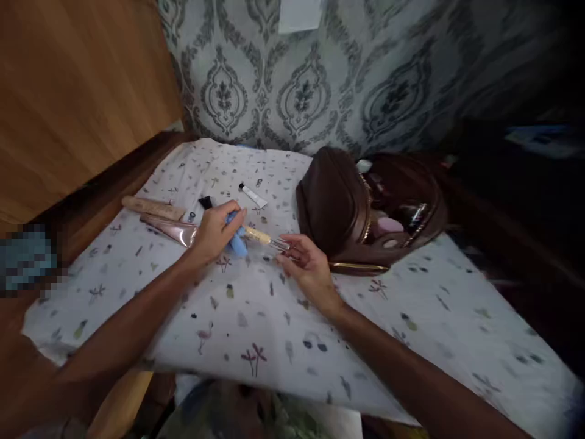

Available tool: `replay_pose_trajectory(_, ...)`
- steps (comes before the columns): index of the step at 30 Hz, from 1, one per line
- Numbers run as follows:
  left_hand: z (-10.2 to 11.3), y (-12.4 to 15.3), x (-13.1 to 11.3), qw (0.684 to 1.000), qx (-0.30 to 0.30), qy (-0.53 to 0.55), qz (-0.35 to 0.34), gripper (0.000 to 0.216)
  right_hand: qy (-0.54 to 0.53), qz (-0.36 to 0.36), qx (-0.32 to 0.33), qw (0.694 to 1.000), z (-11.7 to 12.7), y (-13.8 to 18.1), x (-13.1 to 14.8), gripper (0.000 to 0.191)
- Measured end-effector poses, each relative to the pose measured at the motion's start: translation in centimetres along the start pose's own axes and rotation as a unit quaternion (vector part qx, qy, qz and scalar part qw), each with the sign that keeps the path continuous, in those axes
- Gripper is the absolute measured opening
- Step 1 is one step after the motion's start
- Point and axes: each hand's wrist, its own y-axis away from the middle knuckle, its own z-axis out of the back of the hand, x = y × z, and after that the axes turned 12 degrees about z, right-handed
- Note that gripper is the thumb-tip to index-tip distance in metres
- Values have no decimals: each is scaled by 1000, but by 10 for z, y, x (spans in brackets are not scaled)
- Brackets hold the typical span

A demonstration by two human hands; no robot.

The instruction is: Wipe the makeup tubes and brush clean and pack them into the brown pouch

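A slim cream-yellow tube with a clear end (pixel 256 235), perhaps a cosmetic tube, spans the gap between my two hands above the cloth. My left hand (pixel 216 233) is closed at its yellow end. The fingertips of my right hand (pixel 307 263) pinch the clear end. Under and beside my left hand is a blue tube (pixel 237 245), partly hidden by the fingers; a black cap (pixel 205 202) shows behind that hand. Left of it lie a shiny rose-pink tube (pixel 176 231) and a tan flat tube (pixel 153 207). A small white tube with a black cap (pixel 253 196) rests farther back.
A dark brown bag (pixel 331 201) stands unzipped right of my hands, with a round pink item (pixel 388 227) and other things inside. The printed white cloth (pixel 283 341) covers the table. Patterned wall (pixel 301 91) rises behind; wooden furniture (pixel 86 91) stands left.
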Motion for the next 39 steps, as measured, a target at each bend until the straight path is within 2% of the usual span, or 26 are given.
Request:
replay_pose_trajectory(6, -7, 1, 1, 1000, -6, 2, -9, 30, 36, 2, 23, 999, 2, 1, 2, 35)
replay_pose_trajectory(12, -5, 2, -2, 1000, -16, -1, -15, 29, 88, -20, 75, 993, 3, 3, 6, 47)
replay_pose_trajectory(18, -6, 1, -3, 999, -26, -19, -21, 28, 85, 5, 49, 995, 2, 3, 9, 42)
replay_pose_trajectory(26, -7, 3, -4, 992, -64, -55, -95, 27, 111, -4, 76, 991, 2, 6, 10, 45)
replay_pose_trajectory(32, -7, 1, 1, 983, -56, -98, -147, 27, 90, -26, 76, 993, 2, 4, 11, 50)
replay_pose_trajectory(39, -8, 2, 5, 971, -78, -118, -193, 28, 137, -22, 101, 985, 5, 5, 15, 53)
